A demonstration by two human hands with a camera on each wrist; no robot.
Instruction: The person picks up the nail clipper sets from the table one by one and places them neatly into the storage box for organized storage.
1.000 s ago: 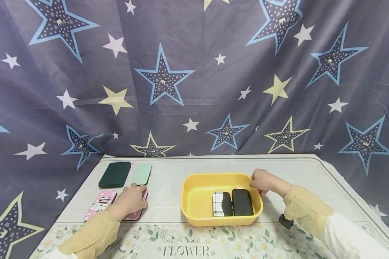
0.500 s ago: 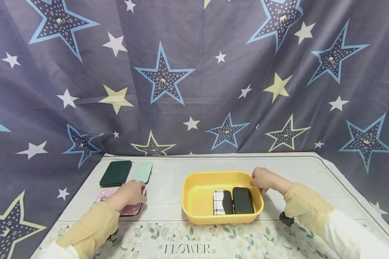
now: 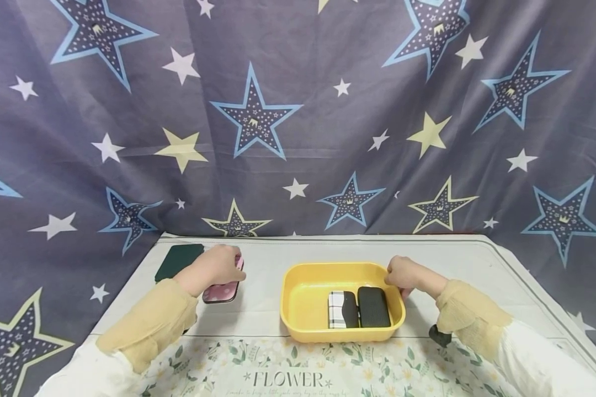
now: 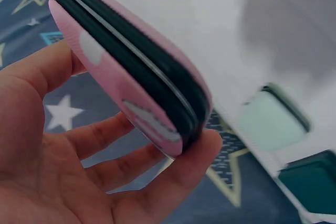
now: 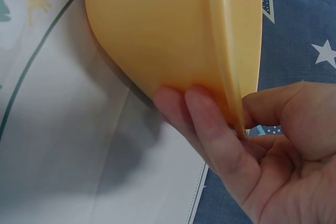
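Note:
My left hand (image 3: pixel 211 270) grips a pink case (image 4: pixel 131 69) with white spots, held above the table. Its thumb and fingers reach round it from either side. Dark edges with a silvery line between them run along the case in the left wrist view. Just past it on the table lie a mint-green case (image 4: pixel 275 119) and a dark green, flat wallet-like item (image 3: pixel 176 262), both partly covered by the hand in the head view. My right hand (image 3: pixel 409 275) pinches the right-hand rim of a yellow basin (image 5: pixel 157 30), thumb on one side and fingers on the other.
A plaid-and-black case (image 3: pixel 342 310) and a black ribbed case (image 3: pixel 373 307) lie side by side in the basin's right half. A white and floral tablecloth (image 3: pixel 288 358) covers the table. At its back edge hangs a dark star-patterned cloth (image 3: pixel 298 138).
My left hand has moved up and right in the head view, carrying the pink case off the table. The right hand keeps its hold on the basin's rim.

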